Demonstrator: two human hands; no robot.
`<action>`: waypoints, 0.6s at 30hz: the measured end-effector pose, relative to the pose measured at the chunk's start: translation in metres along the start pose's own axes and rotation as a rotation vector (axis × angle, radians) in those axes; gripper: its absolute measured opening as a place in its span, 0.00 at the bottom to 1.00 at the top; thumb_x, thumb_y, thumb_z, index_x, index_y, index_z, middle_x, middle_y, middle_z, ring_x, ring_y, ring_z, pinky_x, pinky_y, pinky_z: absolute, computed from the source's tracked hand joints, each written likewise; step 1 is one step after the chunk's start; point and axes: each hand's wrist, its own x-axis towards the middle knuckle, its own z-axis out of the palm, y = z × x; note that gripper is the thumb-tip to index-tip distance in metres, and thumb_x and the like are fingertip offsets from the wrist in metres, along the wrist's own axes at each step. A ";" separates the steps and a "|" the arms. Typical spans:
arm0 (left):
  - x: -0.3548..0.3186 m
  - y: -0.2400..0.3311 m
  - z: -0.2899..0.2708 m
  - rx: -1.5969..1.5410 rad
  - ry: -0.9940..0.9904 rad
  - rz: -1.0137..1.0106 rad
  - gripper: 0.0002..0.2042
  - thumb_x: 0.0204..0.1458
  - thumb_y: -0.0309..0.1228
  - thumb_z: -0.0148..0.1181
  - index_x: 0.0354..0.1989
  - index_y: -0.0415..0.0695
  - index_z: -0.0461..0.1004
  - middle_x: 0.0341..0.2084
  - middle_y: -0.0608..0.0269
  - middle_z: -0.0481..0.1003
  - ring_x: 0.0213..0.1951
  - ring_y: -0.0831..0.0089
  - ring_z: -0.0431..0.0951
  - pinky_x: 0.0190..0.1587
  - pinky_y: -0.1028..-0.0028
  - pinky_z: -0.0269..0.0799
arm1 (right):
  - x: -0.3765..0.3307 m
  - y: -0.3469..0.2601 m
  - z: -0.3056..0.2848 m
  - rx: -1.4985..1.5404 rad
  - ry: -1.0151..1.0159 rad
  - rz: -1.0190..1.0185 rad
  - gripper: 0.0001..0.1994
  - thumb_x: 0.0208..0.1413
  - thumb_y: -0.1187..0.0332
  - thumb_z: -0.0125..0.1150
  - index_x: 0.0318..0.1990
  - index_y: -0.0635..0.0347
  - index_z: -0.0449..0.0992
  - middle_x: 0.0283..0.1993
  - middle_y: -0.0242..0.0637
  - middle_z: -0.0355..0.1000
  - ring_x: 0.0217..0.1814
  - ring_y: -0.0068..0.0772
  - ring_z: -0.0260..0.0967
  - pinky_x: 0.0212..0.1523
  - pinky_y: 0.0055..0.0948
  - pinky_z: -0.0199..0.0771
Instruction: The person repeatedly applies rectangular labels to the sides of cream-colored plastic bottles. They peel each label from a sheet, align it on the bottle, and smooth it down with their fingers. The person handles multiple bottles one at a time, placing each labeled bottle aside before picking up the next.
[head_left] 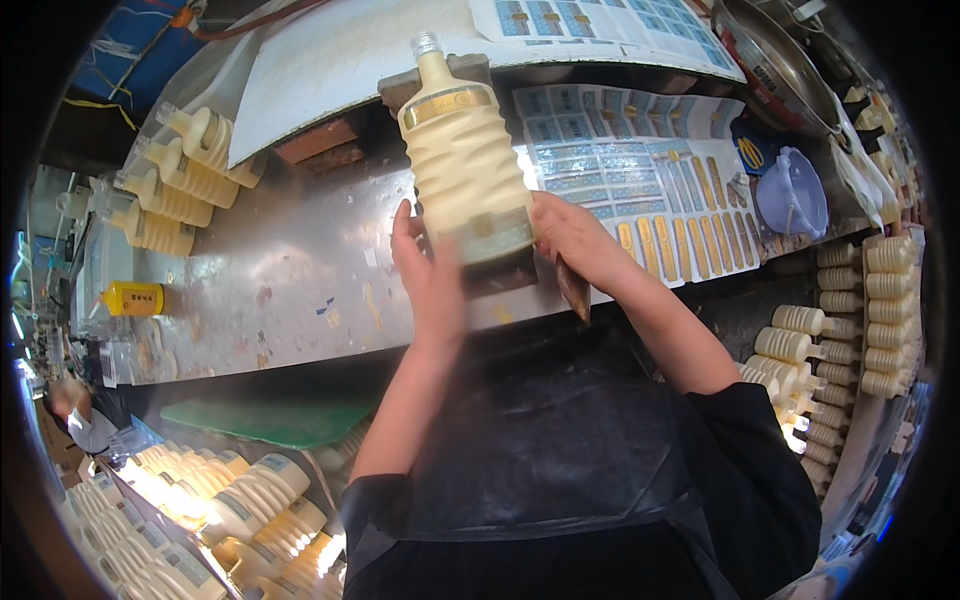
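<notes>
A cream bottle with wavy ribs and a clear threaded neck lies face up on a dark block, its neck pointing away from me. A gold label crosses its shoulder; a pale label shows near its base. My left hand, partly smeared by motion, is around the bottle's lower left edge, with fingers along the side and thumb toward the front. My right hand grips the lower right edge, thumb on the front. From under that hand sticks a flat brown piece whose kind I cannot make out.
Sheets of gold and blue labels lie right of the bottle, near a lilac bucket. Several cream bottles and a yellow container stand at the metal table's left. More bottles are stacked at the right and lower left.
</notes>
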 end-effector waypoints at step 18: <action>-0.002 -0.012 -0.010 -0.101 -0.099 0.035 0.29 0.65 0.43 0.53 0.69 0.37 0.61 0.63 0.50 0.63 0.64 0.60 0.63 0.69 0.61 0.57 | -0.002 -0.001 0.003 0.046 0.015 -0.006 0.27 0.67 0.51 0.58 0.65 0.62 0.72 0.43 0.38 0.78 0.43 0.26 0.73 0.46 0.30 0.74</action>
